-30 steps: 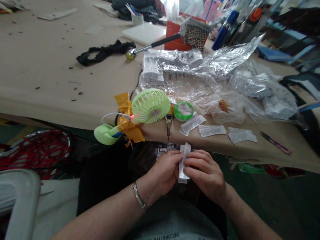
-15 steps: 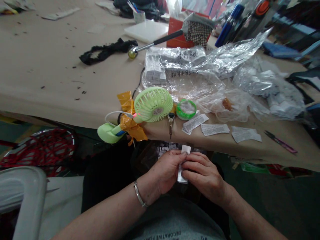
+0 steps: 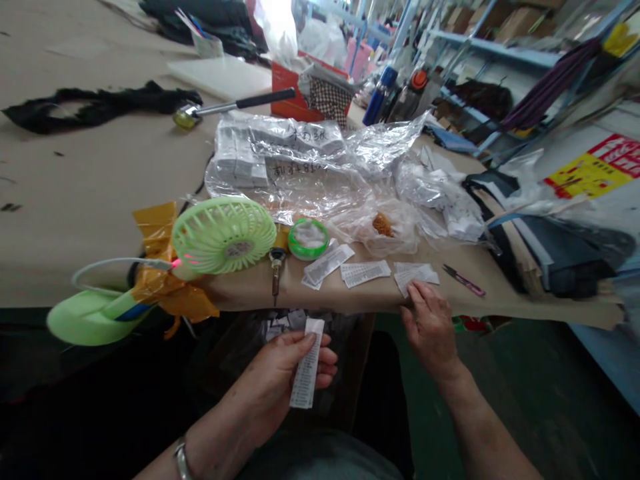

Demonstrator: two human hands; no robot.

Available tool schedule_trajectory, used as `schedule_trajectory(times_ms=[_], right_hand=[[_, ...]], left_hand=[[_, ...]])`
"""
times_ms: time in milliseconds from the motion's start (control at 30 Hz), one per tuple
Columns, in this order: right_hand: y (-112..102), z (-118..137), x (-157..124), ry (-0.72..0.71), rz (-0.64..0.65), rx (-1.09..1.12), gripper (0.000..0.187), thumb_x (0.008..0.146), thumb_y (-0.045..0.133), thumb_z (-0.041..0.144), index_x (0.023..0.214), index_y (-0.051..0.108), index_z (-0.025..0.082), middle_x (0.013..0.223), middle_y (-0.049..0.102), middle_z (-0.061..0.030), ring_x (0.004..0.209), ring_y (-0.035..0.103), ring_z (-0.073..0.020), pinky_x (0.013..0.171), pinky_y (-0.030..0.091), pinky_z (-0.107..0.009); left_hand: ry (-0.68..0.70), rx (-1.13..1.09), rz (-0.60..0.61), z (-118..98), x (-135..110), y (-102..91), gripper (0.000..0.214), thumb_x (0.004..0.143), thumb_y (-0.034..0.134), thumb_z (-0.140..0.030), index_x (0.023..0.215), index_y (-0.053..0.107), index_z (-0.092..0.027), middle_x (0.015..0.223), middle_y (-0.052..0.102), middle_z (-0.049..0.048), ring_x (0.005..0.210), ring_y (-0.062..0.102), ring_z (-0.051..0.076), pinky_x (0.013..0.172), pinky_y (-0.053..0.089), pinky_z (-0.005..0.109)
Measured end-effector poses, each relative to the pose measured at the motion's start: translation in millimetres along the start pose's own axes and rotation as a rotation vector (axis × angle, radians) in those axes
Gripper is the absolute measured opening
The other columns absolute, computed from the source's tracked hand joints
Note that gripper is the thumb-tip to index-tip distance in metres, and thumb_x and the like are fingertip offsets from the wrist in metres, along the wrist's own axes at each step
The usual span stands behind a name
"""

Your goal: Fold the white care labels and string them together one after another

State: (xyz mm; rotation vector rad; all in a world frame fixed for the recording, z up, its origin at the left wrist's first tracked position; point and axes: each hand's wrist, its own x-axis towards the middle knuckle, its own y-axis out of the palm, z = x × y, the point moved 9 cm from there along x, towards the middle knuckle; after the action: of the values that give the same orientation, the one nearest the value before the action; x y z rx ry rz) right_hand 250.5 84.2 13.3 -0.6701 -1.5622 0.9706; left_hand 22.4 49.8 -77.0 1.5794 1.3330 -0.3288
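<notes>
My left hand [image 3: 280, 377] is closed on white printed labels [image 3: 307, 373], with the thumb pressed on top of the strip. It is over my lap, below the table edge. My right hand [image 3: 431, 320] reaches to the table edge, its fingertips on the rightmost pile of labels [image 3: 415, 272]; the fingers are extended and nothing shows in them. To the left lie a middle pile of labels [image 3: 366, 273] and another label pile [image 3: 327, 264]. Beside that is a green round tub [image 3: 309, 239] with white stuff inside. Small pieces of white material [image 3: 285, 322] lie below the edge.
A green fan [image 3: 225, 237] is taped at the table edge, near a soldering iron [image 3: 276, 273] pointing towards me. Thread snips [image 3: 464, 280] lie right of the labels. Behind are plastic bags [image 3: 300, 167], a hammer-like tool [image 3: 235, 105] and dark cloth [image 3: 555, 233].
My right hand has left the label strip and moved right and forward to the pile on the table. My left hand keeps the strip, now with its print showing. The view has swung right.
</notes>
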Motion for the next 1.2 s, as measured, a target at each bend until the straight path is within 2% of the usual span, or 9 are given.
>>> schedule_trajectory(times_ms=[167, 333, 433, 500, 567, 667, 767, 933, 1200], right_hand=[[-10.6, -10.0, 0.0, 0.005, -0.084, 0.136, 0.023, 0.089, 0.052, 0.02, 0.109, 0.063, 0.018, 0.109, 0.066, -0.0111, 0.108, 0.058, -0.0244, 0.096, 0.044, -0.044], [-32.8, -17.1, 7.5, 0.124, -0.212, 0.334, 0.014, 0.086, 0.057, 0.019, 0.096, 0.067, 0.021, 0.097, 0.068, -0.0067, 0.093, 0.064, -0.0209, 0.088, 0.05, -0.041], [-39.8, 21.0, 9.9, 0.075, -0.238, 0.503, 0.024, 0.083, 0.059, 0.012, 0.102, 0.066, 0.025, 0.104, 0.067, -0.0056, 0.1, 0.063, -0.0221, 0.092, 0.049, -0.044], [-35.5, 69.0, 11.8, -0.087, -0.146, 0.686, 0.029, 0.082, 0.058, 0.01, 0.106, 0.064, 0.026, 0.107, 0.066, -0.0059, 0.106, 0.061, -0.0241, 0.091, 0.049, -0.045], [-28.9, 123.3, 9.2, -0.305, -0.014, 0.753, 0.027, 0.081, 0.059, 0.011, 0.105, 0.064, 0.023, 0.104, 0.067, -0.007, 0.109, 0.059, -0.0255, 0.092, 0.048, -0.046], [-22.1, 171.6, 4.7, -0.459, 0.041, 0.737, 0.022, 0.082, 0.057, 0.009, 0.099, 0.066, 0.019, 0.098, 0.07, -0.0073, 0.105, 0.06, -0.0235, 0.094, 0.047, -0.045], [-16.6, 186.5, 4.4, -0.491, 0.046, 0.729, 0.02, 0.084, 0.054, 0.009, 0.096, 0.066, 0.018, 0.095, 0.071, -0.0068, 0.104, 0.061, -0.0217, 0.094, 0.047, -0.042], [-12.2, 189.5, 2.7, -0.538, 0.079, 0.755, 0.017, 0.085, 0.054, 0.011, 0.095, 0.065, 0.018, 0.096, 0.071, -0.0066, 0.106, 0.06, -0.021, 0.095, 0.048, -0.041], [-8.2, 191.3, -2.7, -0.56, 0.109, 0.739, 0.018, 0.086, 0.053, 0.01, 0.096, 0.065, 0.018, 0.098, 0.071, -0.0073, 0.11, 0.058, -0.022, 0.096, 0.047, -0.042]], left_hand=[[-0.001, 0.014, 0.008, 0.5, 0.2, 0.9, 0.015, 0.084, 0.059, -0.021, 0.093, 0.061, -0.008, 0.074, 0.069, 0.0087, 0.064, 0.067, 0.016, 0.061, 0.056, 0.027], [0.005, 0.004, 0.016, -0.7, -1.9, 2.4, 0.014, 0.085, 0.058, -0.021, 0.09, 0.061, -0.009, 0.072, 0.069, 0.0087, 0.059, 0.065, 0.015, 0.059, 0.055, 0.026], [0.005, -0.012, 0.033, 0.3, -1.7, 5.3, 0.013, 0.085, 0.056, -0.019, 0.088, 0.062, -0.008, 0.07, 0.069, 0.0092, 0.054, 0.063, 0.014, 0.055, 0.053, 0.025], [0.004, -0.049, 0.048, 1.3, -0.4, 6.8, 0.014, 0.085, 0.055, -0.019, 0.087, 0.063, -0.008, 0.069, 0.068, 0.0094, 0.052, 0.062, 0.014, 0.054, 0.051, 0.025], [0.068, -0.12, 0.09, -3.5, 0.6, 8.8, 0.012, 0.081, 0.058, -0.017, 0.086, 0.065, -0.008, 0.071, 0.068, 0.0083, 0.054, 0.061, 0.013, 0.053, 0.049, 0.023], [0.171, -0.213, 0.097, -11.4, 0.4, 3.3, 0.009, 0.071, 0.067, -0.013, 0.078, 0.066, -0.008, 0.07, 0.066, 0.0062, 0.058, 0.06, 0.011, 0.052, 0.045, 0.019], [0.209, -0.27, 0.055, -14.0, -0.4, -7.4, 0.007, 0.065, 0.069, -0.012, 0.071, 0.065, -0.009, 0.069, 0.065, 0.0046, 0.058, 0.058, 0.01, 0.053, 0.042, 0.019], [0.202, -0.355, 0.016, -14.0, -0.4, -16.2, 0.006, 0.063, 0.069, -0.011, 0.063, 0.064, -0.01, 0.063, 0.062, 0.0022, 0.055, 0.055, 0.008, 0.051, 0.039, 0.019], [0.189, -0.338, 0.08, -10.1, -0.6, -11.1, 0.013, 0.066, 0.073, -0.018, 0.068, 0.064, -0.009, 0.067, 0.062, 0.0032, 0.057, 0.055, 0.008, 0.05, 0.038, 0.017]])
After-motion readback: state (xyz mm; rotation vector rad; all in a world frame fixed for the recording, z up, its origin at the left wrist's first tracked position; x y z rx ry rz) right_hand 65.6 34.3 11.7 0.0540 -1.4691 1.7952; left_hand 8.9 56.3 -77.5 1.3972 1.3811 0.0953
